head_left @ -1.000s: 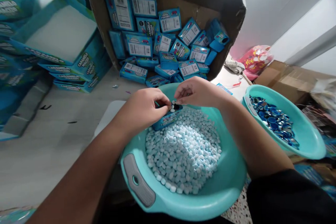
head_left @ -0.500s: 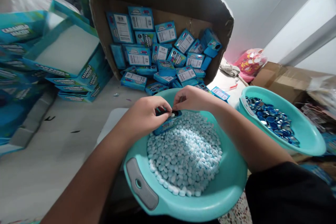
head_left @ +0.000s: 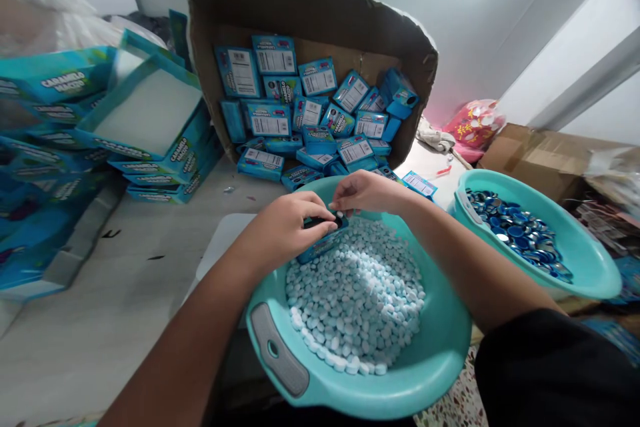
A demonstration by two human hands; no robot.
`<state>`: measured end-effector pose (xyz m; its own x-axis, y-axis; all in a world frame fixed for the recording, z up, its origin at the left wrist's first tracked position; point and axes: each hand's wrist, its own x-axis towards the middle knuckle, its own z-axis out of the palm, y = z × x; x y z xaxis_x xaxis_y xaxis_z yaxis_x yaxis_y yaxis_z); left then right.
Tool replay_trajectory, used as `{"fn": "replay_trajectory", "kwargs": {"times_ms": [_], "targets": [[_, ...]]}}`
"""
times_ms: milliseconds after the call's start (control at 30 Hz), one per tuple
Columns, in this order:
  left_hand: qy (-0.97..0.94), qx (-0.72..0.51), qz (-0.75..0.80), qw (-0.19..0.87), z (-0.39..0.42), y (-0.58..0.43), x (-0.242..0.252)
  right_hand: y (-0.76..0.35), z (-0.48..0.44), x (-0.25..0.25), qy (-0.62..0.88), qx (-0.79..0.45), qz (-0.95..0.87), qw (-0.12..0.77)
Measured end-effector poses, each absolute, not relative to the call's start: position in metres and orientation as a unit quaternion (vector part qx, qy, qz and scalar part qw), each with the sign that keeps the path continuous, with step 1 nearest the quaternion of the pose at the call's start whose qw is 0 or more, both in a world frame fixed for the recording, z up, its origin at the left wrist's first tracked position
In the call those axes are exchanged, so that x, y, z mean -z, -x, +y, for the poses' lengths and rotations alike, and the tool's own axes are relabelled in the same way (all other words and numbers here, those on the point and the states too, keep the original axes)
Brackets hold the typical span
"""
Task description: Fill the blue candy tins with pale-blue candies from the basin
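My left hand (head_left: 283, 227) is closed around a small blue box (head_left: 320, 247), thumb along its dark upper edge. The box is tilted over the far left side of a turquoise basin (head_left: 430, 367). Pale blue and white candies (head_left: 355, 300) heap inside that basin. Right beside the box's far end, the fingers of my right hand (head_left: 367, 192) are pinched together, with a small white candy at the tips. Another white candy (head_left: 340, 215) shows at the box's edge. My left fingers hide much of the box.
A cardboard carton (head_left: 310, 3) lies open behind the basin, holding several blue printed boxes (head_left: 270, 119). Blue display trays (head_left: 150, 113) are stacked at left. A second turquoise basin (head_left: 590, 260) with blue and silver lids (head_left: 525, 233) stands at right. One blue box (head_left: 419, 183) lies beside the carton.
The view has shifted, so the surroundings sit slightly lower and farther right. Both hands stay at the small box, with the right fingertips still pinched beside it.
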<state>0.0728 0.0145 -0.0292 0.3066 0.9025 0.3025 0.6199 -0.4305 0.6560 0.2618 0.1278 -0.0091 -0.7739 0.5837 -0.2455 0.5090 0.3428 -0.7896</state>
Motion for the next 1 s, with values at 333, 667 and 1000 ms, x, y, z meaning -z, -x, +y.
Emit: {"fn": "replay_trajectory", "kwargs": {"times_ms": [333,667,1000], "targets": [[-0.776,-0.29,0.506,0.24,0.011,-0.073,0.026,-0.26,0.127,0.007,0.337,-0.398,-0.851,-0.06],[-0.756,-0.303,0.538,0.218,0.011,-0.074,0.028,-0.267,0.136,0.003,0.433,-0.403,-0.801,-0.097],[-0.787,-0.311,0.489,0.213,0.013,-0.073,0.033,-0.26,0.127,0.015,0.443,-0.349,-0.804,-0.188]]}}
